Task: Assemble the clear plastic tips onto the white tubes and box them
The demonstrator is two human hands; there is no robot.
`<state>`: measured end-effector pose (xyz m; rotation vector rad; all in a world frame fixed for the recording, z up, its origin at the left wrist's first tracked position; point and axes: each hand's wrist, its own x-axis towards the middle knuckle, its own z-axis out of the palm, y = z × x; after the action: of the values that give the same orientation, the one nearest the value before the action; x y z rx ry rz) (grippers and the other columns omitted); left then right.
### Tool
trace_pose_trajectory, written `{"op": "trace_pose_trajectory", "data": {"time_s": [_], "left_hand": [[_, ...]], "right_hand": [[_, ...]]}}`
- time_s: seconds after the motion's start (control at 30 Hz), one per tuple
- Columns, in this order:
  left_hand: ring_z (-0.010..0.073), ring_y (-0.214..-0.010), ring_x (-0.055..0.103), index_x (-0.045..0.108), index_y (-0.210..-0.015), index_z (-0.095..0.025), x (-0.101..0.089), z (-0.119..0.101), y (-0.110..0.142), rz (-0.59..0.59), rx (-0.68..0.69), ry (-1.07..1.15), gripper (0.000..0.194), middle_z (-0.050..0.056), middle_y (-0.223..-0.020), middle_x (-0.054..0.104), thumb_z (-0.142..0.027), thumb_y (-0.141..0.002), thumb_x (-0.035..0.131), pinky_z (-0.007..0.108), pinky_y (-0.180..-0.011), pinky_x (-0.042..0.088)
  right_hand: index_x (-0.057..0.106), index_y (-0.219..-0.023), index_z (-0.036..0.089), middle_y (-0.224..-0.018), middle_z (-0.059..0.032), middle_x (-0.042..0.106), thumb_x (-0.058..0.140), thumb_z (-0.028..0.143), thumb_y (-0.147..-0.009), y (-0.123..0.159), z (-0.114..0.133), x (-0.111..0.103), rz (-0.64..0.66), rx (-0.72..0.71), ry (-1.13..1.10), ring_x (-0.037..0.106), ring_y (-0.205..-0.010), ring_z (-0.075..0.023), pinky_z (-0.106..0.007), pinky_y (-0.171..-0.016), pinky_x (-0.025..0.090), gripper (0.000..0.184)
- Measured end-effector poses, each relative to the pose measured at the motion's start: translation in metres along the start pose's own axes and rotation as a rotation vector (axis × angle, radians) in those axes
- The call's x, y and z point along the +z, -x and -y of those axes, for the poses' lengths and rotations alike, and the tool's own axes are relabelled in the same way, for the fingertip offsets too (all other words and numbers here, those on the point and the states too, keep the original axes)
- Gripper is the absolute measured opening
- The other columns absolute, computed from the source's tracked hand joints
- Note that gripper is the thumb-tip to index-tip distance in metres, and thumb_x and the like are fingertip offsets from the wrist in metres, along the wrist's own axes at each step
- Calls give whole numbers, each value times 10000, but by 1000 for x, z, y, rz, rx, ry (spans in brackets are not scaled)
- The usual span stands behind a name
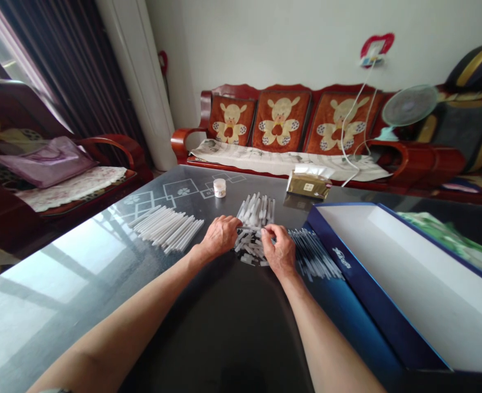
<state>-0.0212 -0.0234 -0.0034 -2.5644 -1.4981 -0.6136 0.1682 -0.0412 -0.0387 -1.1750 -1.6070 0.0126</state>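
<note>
A white tube point(251, 227) is pinched by the right hand point(279, 250); the left hand's point(220, 236) grip cannot be told. The loose pile point(247, 248) under the hands may be scattered if bumped.

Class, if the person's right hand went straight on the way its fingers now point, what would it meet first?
The right hand would likely meet the bunch of white sticks at its fingertips first; it may already touch them.

My left arm point(130, 314) and my right arm point(326, 333) are bare, and so are my left hand point(221, 236) and my right hand point(279, 250). Down at the edge of the view, a little grey thing point(54, 391) sits on my left arm, too cut off to tell what it is.
</note>
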Motion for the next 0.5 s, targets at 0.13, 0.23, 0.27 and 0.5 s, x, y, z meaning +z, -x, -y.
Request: {"op": "trace_pose_trajectory", "data": {"time_s": [0.13,0.23,0.27,0.5], "left_hand": [[188,-845,576,592,-1082,-188,2,-17,-2,-57,111,1,266,43,-896,645,-169,-867,437,335,-841,429],[188,-831,564,597,-1048,-182,7,-33,-3,-86,136,6,225,48,-863,624,-271,-917,437,328,-819,422],[185,-826,558,602,-1030,-183,10,-37,-3,-99,133,12,233,48,-856,617,-292,-932,421,321,-809,419],[179,-794,516,619,-982,-196,22,-38,2,-162,153,-6,334,50,-813,582,-341,-972,319,318,-771,389]], "right_hand": [[571,-817,179,-780,-50,618,495,318,-870,0,2,-1,6,-7,-2,588,-731,-167,-287,-711,463,167],[556,-798,188,-760,-47,607,470,336,-882,0,3,-2,15,7,14,579,-726,-171,-288,-700,450,190],[555,-790,189,-753,-47,605,462,340,-887,0,3,-2,14,15,22,576,-723,-172,-289,-696,446,202],[593,-743,195,-739,-49,621,449,333,-903,-1,5,-4,72,17,38,579,-724,-167,-281,-700,432,256]]}}
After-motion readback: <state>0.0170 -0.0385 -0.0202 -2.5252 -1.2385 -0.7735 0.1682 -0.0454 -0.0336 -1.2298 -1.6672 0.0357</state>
